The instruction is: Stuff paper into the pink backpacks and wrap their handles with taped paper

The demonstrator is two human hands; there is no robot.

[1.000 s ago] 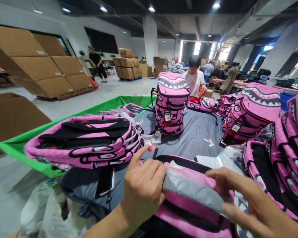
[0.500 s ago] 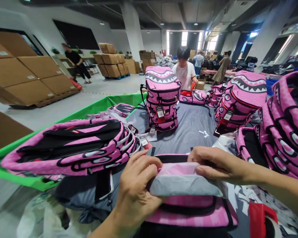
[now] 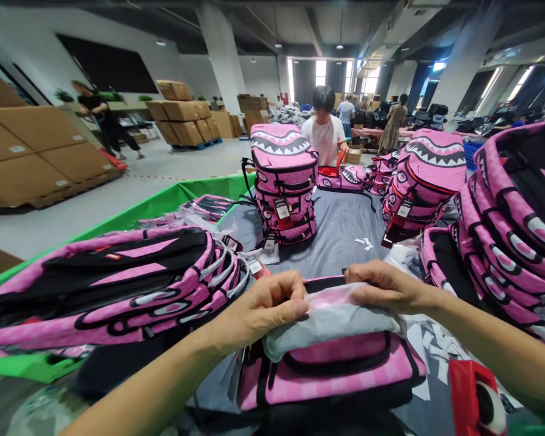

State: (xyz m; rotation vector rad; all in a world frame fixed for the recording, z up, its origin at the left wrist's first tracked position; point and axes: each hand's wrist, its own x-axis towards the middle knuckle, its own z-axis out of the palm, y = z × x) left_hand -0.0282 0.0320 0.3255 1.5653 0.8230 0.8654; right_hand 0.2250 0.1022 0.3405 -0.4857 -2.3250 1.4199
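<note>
- The frosted plastic bag (image 3: 331, 321) lies half over the pink backpack (image 3: 327, 372), its mouth drawn across the top edge.
- My left grip (image 3: 267, 301) and right grip (image 3: 386, 286) are clamped on that mouth, well apart, which pulls the film taut and even.
- The backpack lies flat on the grey-covered counter (image 3: 340, 242), with stacked backpacks (image 3: 104, 290) to my left and a red plastic object (image 3: 475, 393) near my right grip.

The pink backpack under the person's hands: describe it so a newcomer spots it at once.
On the grey-covered table, at the near edge, between the person's left hand and right hand, lies the pink backpack. Unlike its neighbours, it has a grey bag drawn over its top.
</note>
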